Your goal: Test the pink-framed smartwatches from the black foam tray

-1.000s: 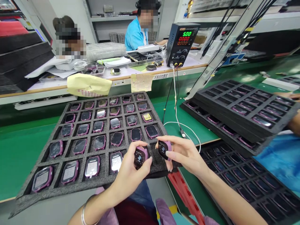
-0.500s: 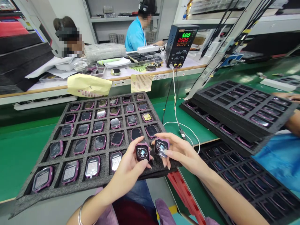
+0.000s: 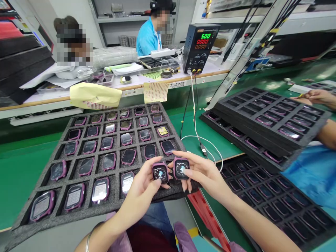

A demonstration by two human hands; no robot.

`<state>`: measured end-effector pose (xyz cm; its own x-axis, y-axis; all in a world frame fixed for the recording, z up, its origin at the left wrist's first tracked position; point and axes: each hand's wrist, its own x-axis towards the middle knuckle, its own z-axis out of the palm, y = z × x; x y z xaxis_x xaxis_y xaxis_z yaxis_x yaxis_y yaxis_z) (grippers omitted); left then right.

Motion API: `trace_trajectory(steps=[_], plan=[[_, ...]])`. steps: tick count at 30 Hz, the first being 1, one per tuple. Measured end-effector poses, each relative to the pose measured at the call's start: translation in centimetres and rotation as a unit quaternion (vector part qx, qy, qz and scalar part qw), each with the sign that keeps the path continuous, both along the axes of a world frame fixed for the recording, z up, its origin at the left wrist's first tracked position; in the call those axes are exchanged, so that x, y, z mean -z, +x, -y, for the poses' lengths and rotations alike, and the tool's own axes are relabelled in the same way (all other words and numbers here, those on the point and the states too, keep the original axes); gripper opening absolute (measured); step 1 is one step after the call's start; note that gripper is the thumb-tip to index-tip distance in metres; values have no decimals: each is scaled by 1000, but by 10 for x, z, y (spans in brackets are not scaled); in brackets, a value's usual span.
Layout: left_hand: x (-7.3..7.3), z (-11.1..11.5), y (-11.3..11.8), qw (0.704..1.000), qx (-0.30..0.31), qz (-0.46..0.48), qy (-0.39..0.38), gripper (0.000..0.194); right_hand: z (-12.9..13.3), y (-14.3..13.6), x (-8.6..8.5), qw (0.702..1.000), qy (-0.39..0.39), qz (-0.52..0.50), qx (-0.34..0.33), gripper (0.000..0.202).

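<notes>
My left hand is closed around a purple-framed smartwatch without a strap, its thumb on the lower part of the lit screen. Beside it, my right hand grips a second purple smartwatch, thumb resting on the display. Both screens show a round dial with a light-blue figure and small text I cannot read. The two watches are held side by side, slightly apart, above the front right corner of a grey foam tray. Purple watch bodies lie face up in the tray's compartments; one watch shows a yellow 23:04 screen.
A power supply reading 5.00 stands on the shelf behind. Its white cable hangs down to the green bench. Stacked foam trays with watches sit at right, near a co-worker's hand. Two people are across the bench.
My right thumb still rests on its watch, now turned more squarely toward me, with its screen clearer. The view has shifted slightly. At right, the co-worker's hand has come further into view.
</notes>
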<state>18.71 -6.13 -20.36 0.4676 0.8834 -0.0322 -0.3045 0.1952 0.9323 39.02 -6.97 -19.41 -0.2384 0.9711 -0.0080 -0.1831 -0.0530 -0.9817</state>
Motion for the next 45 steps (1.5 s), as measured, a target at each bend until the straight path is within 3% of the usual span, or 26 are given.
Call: trace_trajectory(steps=[12,19,25,30,34,36,37,41,43,45], plan=[[-1,0,1,1000,-9,-2,-3,36,0,-4,-2,999,3,34,28,40],[-4,1,4,999,-23,-13,-31,32,-1,0,-3,999,13,27,-13,38],[-7,0,4,999,-20,-19,-46,29,0,-1,-4,992,39,114,19,33],[-4,2,2,1000,-14,-6,-25,32,-2,-1,-9,932,171,310,82,30],[1,6,-1,993,-23,-92,73,39,-2,-3,-14,874,243,419,28,35],[2,6,2,961,-41,-196,190,42,-1,-7,-16,823,284,492,0,37],[2,6,6,932,-47,-256,253,42,-1,-8,-18,795,299,527,-8,38],[0,7,26,773,-65,-488,400,44,-9,-9,-27,712,331,618,39,37],[-2,9,28,701,-92,-553,442,43,-22,-6,-31,707,325,624,71,36],[-6,10,14,656,-108,-562,492,41,-39,-4,-31,740,290,604,55,33]])
